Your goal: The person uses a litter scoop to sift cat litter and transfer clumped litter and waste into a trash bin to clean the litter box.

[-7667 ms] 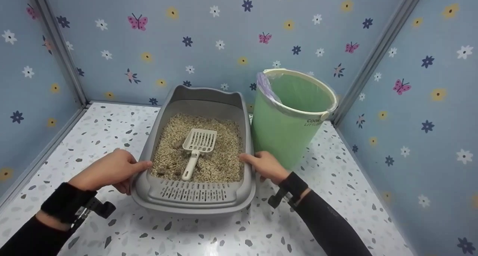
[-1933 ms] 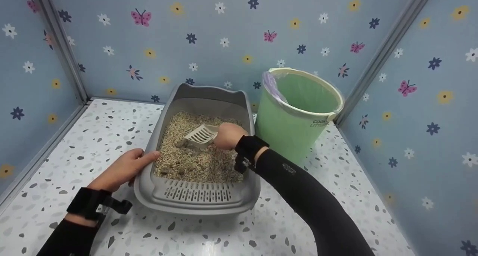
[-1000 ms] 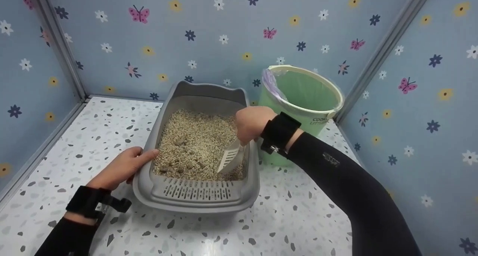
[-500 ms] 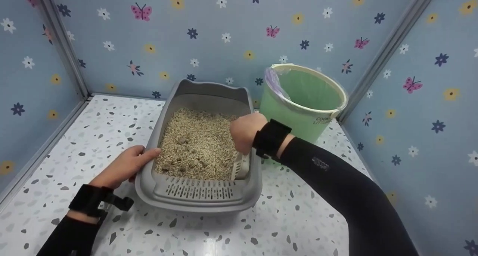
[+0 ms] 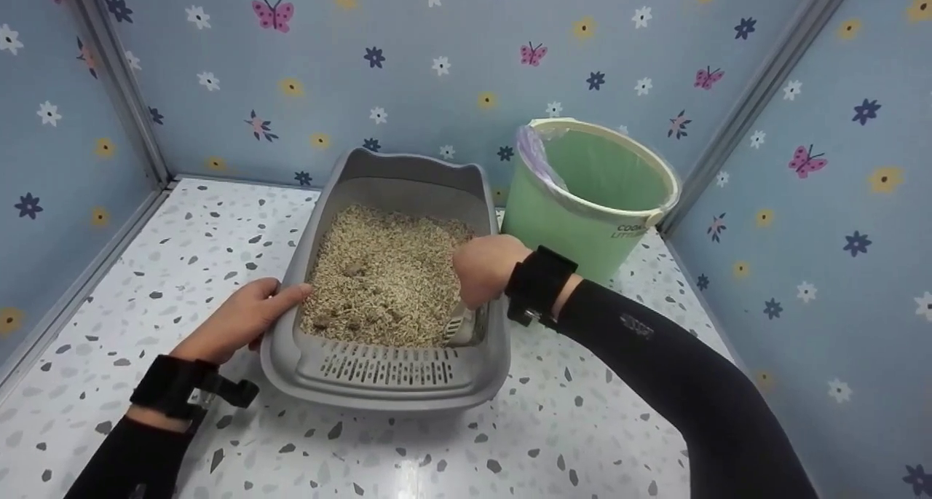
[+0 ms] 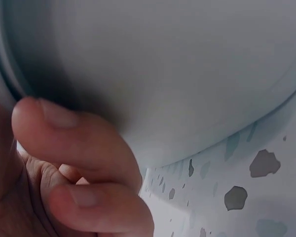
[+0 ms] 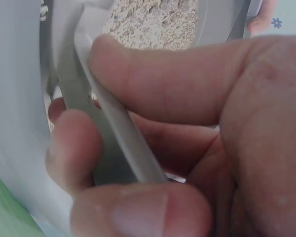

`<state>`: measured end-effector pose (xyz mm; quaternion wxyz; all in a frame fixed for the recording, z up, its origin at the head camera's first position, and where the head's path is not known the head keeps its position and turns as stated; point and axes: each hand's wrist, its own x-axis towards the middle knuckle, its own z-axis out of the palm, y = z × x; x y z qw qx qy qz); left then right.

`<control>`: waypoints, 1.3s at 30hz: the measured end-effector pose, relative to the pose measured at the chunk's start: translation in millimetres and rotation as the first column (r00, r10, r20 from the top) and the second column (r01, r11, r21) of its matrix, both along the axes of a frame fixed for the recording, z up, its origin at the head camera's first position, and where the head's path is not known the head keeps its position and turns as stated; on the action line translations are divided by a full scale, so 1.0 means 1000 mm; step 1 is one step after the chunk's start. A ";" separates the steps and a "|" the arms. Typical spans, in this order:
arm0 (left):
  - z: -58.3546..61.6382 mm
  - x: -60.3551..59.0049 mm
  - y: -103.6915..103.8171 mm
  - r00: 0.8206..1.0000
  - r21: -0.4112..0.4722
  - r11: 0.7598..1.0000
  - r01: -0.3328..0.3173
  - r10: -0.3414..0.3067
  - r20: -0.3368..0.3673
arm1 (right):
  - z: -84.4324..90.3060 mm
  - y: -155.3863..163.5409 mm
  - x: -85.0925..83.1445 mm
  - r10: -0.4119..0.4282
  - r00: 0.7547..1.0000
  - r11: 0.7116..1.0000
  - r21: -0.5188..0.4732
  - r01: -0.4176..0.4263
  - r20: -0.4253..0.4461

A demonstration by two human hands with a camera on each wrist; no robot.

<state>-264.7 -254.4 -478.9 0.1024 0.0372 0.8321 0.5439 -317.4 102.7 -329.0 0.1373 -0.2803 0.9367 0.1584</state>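
A grey litter box (image 5: 466, 382) full of beige pellets (image 5: 378, 266) stands on the speckled floor. My right hand (image 5: 480, 266) grips the handle of a white slotted scoop (image 5: 457, 328), whose blade is dug into the litter at the box's near right corner. The right wrist view shows the fingers (image 7: 153, 84) curled round the scoop handle (image 7: 113, 138). My left hand (image 5: 244, 317) holds the box's left rim, thumb over the edge. In the left wrist view its fingers (image 6: 84, 148) lie under the grey box wall (image 6: 177, 74). Several darker clumps (image 5: 354, 270) sit in the litter.
A green bin (image 5: 582, 222) with a cream rim and a plastic liner stands open right of the box, at the back right corner. Blue flowered walls (image 5: 408, 69) close in the back and both sides. Terrazzo floor (image 5: 451, 455) spreads in front.
Since 7.7 s ago my right hand left the box rim and picked up the scoop. In the last second it pushed the scoop down into the litter at the near right corner.
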 end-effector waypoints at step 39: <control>0.000 0.000 -0.001 1.000 0.021 1.000 0.002 -0.002 0.020 | -0.050 -0.012 -0.002 -0.002 0.989 0.958 -0.284 0.044 0.145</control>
